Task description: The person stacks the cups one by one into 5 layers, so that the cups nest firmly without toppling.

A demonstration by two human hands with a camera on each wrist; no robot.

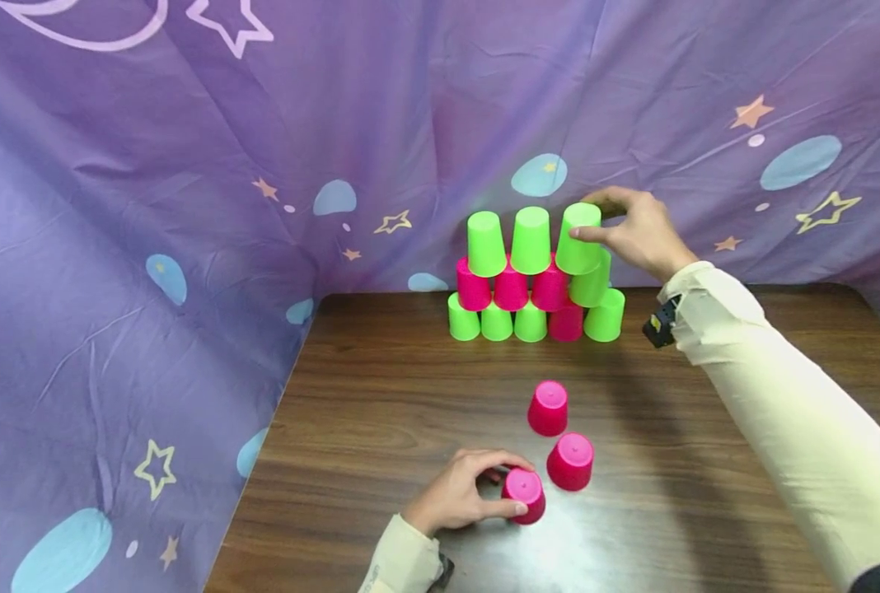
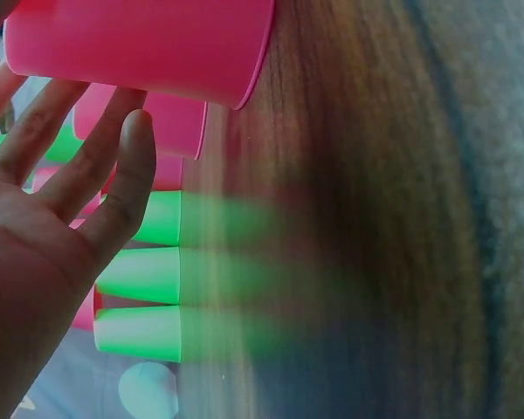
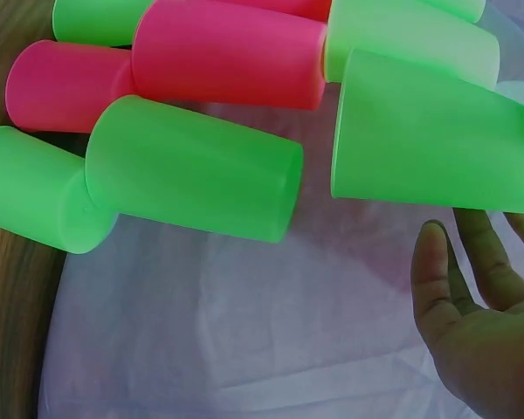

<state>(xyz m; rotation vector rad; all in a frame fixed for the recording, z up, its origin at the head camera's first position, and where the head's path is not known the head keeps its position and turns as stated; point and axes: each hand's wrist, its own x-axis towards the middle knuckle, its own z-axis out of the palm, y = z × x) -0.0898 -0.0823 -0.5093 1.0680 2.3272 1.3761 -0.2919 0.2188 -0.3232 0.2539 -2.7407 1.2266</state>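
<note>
At the table's near edge my left hand (image 1: 512,487) curls its thumb and fingers round an upside-down pink cup (image 1: 526,496) standing on the wood. In the left wrist view that pink cup (image 2: 140,39) fills the top, with my fingers (image 2: 113,188) beside it. At the back stands a stacked wall of green and pink cups (image 1: 529,288). My right hand (image 1: 597,216) grips the green cup (image 1: 579,240) at the right end of the top row, thumb in front and fingers behind. The right wrist view shows this green cup (image 3: 428,144) next to my fingers (image 3: 441,271).
Two more upside-down pink cups (image 1: 548,408) (image 1: 570,461) stand loose between my left hand and the stack. The brown wooden table (image 1: 381,395) is backed and flanked by a purple cloth (image 1: 151,247) printed with stars, hanging close behind the cups.
</note>
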